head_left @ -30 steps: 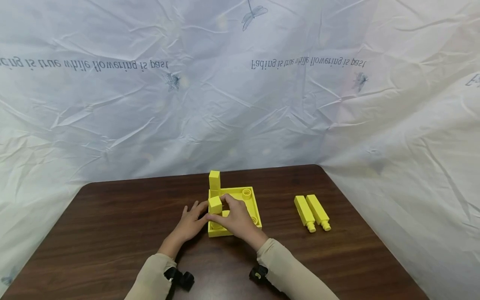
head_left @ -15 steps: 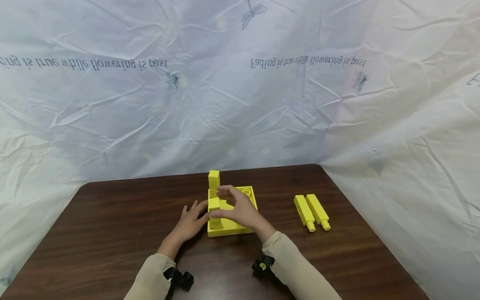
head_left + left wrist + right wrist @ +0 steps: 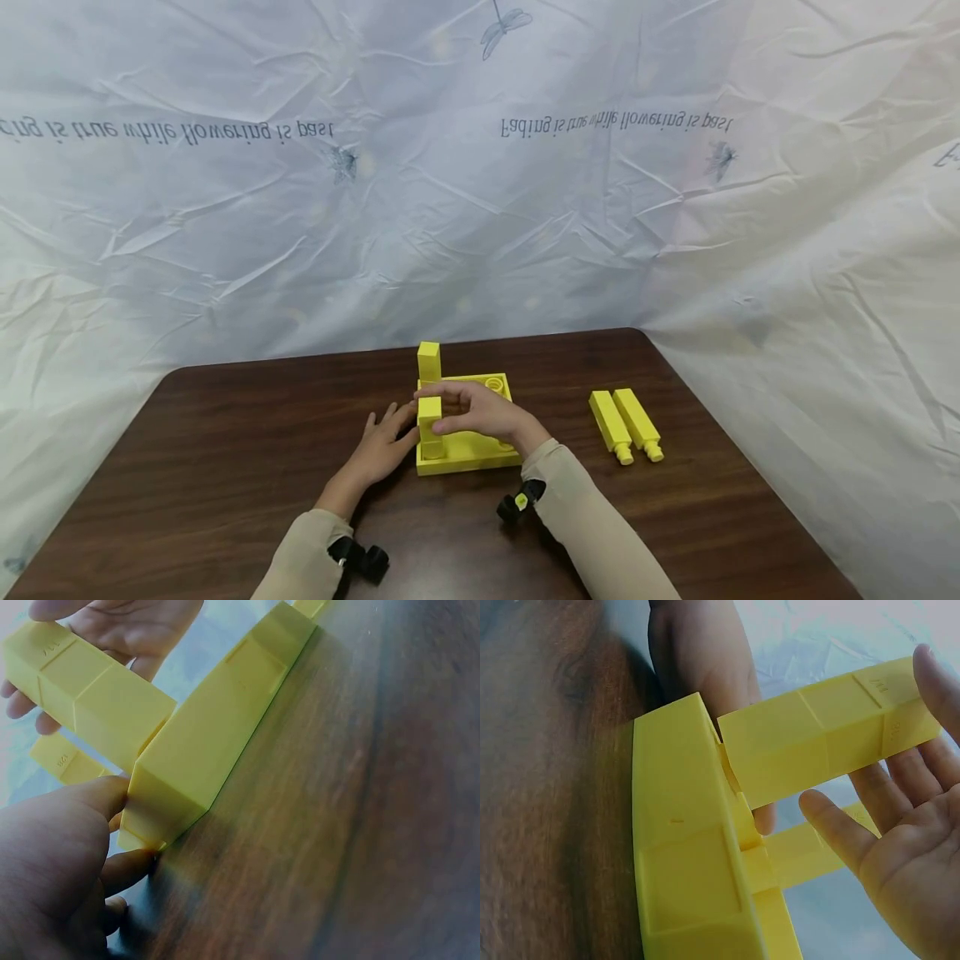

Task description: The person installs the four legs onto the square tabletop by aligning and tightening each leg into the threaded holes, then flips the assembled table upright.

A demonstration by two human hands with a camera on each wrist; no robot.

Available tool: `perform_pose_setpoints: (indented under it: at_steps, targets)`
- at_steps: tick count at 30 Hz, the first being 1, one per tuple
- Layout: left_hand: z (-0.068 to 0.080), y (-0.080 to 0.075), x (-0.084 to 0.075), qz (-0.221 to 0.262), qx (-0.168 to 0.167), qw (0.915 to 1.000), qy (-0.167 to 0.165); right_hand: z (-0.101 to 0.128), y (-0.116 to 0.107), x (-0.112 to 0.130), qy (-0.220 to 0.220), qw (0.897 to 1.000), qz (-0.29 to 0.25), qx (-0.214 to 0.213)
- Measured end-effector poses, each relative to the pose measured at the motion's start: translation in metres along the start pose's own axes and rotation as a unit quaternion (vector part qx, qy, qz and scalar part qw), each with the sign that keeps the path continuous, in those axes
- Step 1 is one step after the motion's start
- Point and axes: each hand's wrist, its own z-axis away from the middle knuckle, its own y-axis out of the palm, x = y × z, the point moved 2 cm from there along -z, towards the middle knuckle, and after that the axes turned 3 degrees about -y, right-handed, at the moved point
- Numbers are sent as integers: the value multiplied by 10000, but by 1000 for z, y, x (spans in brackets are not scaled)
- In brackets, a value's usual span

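Observation:
In the head view a yellow square toy tabletop (image 3: 480, 454) with a raised rim lies underside up. At its near left corner stands an upright square table leg (image 3: 430, 418). My right hand (image 3: 482, 410) holds this leg loosely near its upper end, thumb on the near right side and fingers round the far side. A second leg (image 3: 429, 362) stands upright at the far left corner. My left hand (image 3: 378, 443) rests against the tabletop's left side, fingers spread. In the left wrist view its fingertips (image 3: 120, 793) touch the corner of the tabletop.
Two loose yellow legs (image 3: 610, 417) with threaded ends lie side by side on the brown table (image 3: 697, 500), right of the tabletop. A round socket (image 3: 495, 384) shows at its far right corner. Printed sheeting (image 3: 450, 208) hangs behind the table.
My right hand has loosened from the near leg, turned, and come round it again with the fingers farther left. The near leg has turned and sits straighter. The left hand stays put.

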Motion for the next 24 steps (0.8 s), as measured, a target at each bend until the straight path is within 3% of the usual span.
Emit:
perform_pose_setpoints:
  at_steps: [4, 13, 18, 24]
  targets:
    - [0, 0, 0, 22, 5, 10000, -35, 0, -1, 0, 52, 10000, 3, -68]
    - [-1, 0, 1, 28, 17, 10000, 22, 4, 7, 8, -40, 9964, 652, -547]
    - [0, 0, 1, 22, 16, 10000, 37, 5, 16, 15, -257, 9876, 1298, -840]
    - [0, 0, 1, 0, -4, 10000, 80, 8, 23, 20, -131, 9741, 1805, -1358]
